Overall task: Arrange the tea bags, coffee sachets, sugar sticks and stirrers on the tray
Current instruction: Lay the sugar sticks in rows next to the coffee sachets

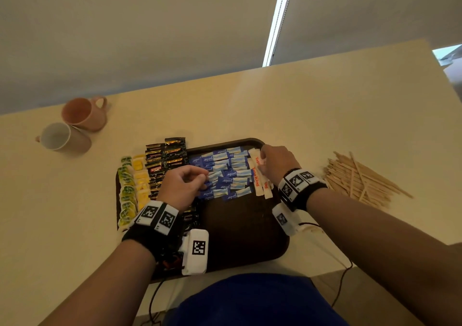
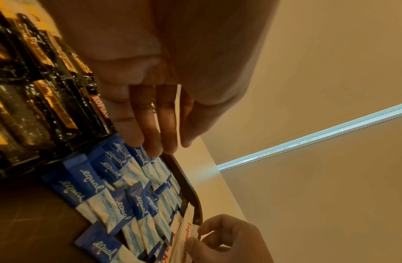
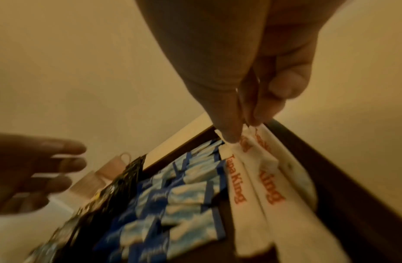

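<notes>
Pinching the far end of a white stick (image 3: 237,186) between thumb and fingertips, the right hand (image 1: 277,162) sits over the right side of the tray (image 1: 245,228). The white sticks (red lettering, lying side by side) run near-to-far just inside the right rim.

The left hand (image 1: 182,185) hovers over the middle of the tray, fingers (image 2: 148,124) fairly straight in the left wrist view and pointed down at the blue sachets (image 1: 225,175); they hold nothing, and whether the tips touch the sachets I cannot tell.

The blue sachets lie overlapping in rows between the white sticks and the black sachets (image 1: 166,158), which fill a column to their left, some reaching past the tray's far edge. Left of those come yellow packets (image 1: 140,175), then green ones (image 1: 126,190) along the left rim. The near half of the tray shows its dark floor.

The stirrers (image 1: 360,180) lie in a loose heap on the table (image 1: 300,105), well to the right of the tray. Two mugs (image 1: 75,125) stand at far left, touching each other.
</notes>
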A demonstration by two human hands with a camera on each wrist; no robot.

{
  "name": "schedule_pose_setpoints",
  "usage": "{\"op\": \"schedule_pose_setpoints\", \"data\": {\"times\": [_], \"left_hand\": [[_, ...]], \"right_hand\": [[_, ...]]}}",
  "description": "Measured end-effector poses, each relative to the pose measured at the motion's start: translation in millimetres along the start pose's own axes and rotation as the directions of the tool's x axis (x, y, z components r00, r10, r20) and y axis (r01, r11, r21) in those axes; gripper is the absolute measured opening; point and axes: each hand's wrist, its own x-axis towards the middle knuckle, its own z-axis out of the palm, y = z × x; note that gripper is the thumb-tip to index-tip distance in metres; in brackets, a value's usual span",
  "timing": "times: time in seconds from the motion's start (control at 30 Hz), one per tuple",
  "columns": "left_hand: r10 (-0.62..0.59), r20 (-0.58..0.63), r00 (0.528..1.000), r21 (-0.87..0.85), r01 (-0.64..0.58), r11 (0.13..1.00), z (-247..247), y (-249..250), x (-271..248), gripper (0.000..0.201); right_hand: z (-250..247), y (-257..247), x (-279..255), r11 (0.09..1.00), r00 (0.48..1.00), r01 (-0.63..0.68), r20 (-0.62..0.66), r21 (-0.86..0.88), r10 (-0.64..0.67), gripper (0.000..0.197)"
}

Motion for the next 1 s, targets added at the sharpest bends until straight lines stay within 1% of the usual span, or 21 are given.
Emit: {"op": "schedule_pose_setpoints", "data": {"times": [0.07,0.13,0.2,0.27,0.43,0.5,0.6,0.67,0.77,0.83,1.0], "left_hand": [[0.007,0.005,1.0,0.004,-0.007,1.0,-1,-1,-2,0.016],[0.018,0.008,1.0,0.008,-0.019,1.0,-1,-2,-4,0.016],[0.028,0.008,1.0,0.01,-0.028,1.0,-1,-3,-5,0.016],[0.032,0.009,0.999,0.008,-0.032,0.999,-3,-3,-6,0.016],[0.03,-0.002,1.0,-0.001,-0.03,1.0,-6,-5,-11,0.018],[0.022,-0.006,1.0,-0.001,-0.022,1.0,-7,-7,-12,0.017],[0.019,-0.005,1.0,-0.008,-0.019,1.0,-7,-8,-14,0.017],[0.024,-0.004,1.0,-0.014,-0.024,1.0,-6,-7,-16,0.018],[0.031,-0.001,1.0,-0.011,-0.031,0.999,-4,-7,-19,0.018],[0.03,0.005,1.0,-0.011,-0.03,0.999,-3,-6,-21,0.018],[0.026,0.017,1.0,-0.003,-0.026,1.0,-1,-4,-22,0.016]], "right_hand": [[4,4,-10,0.988,0.991,0.13,0.027,-0.088,-0.128,0.038],[11,8,-19,0.949,0.968,0.247,0.092,-0.195,-0.233,0.057],[17,11,-22,0.912,0.952,0.301,0.147,-0.28,-0.269,0.071],[22,13,-23,0.905,0.952,0.3,0.158,-0.301,-0.263,0.073],[25,11,-24,0.922,0.958,0.287,0.098,-0.26,-0.271,0.067],[25,12,-26,0.919,0.955,0.294,0.115,-0.263,-0.273,0.071],[26,13,-31,0.903,0.947,0.313,0.174,-0.296,-0.271,0.081],[27,14,-33,0.901,0.945,0.317,0.18,-0.296,-0.273,0.081],[25,15,-34,0.91,0.947,0.316,0.148,-0.269,-0.285,0.071],[22,15,-34,0.919,0.95,0.309,0.132,-0.247,-0.284,0.068],[20,19,-42,0.947,0.963,0.267,0.095,-0.179,-0.254,0.074]]}}
